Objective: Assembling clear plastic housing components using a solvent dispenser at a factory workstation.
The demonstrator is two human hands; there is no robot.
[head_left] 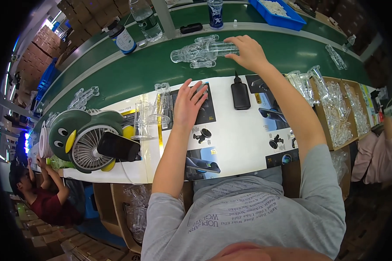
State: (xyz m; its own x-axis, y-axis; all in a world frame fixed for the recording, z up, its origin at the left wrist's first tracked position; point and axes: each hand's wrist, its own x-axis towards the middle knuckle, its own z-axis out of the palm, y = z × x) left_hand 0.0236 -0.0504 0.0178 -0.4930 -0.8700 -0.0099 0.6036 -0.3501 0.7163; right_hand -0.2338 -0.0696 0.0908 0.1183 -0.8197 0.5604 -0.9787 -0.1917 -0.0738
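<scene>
My right hand (251,54) reaches to the green belt, its thumb and fingers around the end of a clear plastic toy-like part (198,52). That part has a long body with smaller clear pieces along both sides. My left hand (187,106) is raised over the printed white sheet (231,143), fingers apart and holding nothing. A black bottle with a pointed nozzle (240,95) lies between my arms. Beside my left hand stand clear plastic tube-like pieces (162,102) and another flared clear piece (142,122).
A green penguin-shaped fan (85,139) with a dark phone (117,146) in front stands at left. A cardboard box of clear parts (335,111) is at right. Bottles (146,21) and a blue tray (278,15) stand beyond. Another person (48,195) sits at far left.
</scene>
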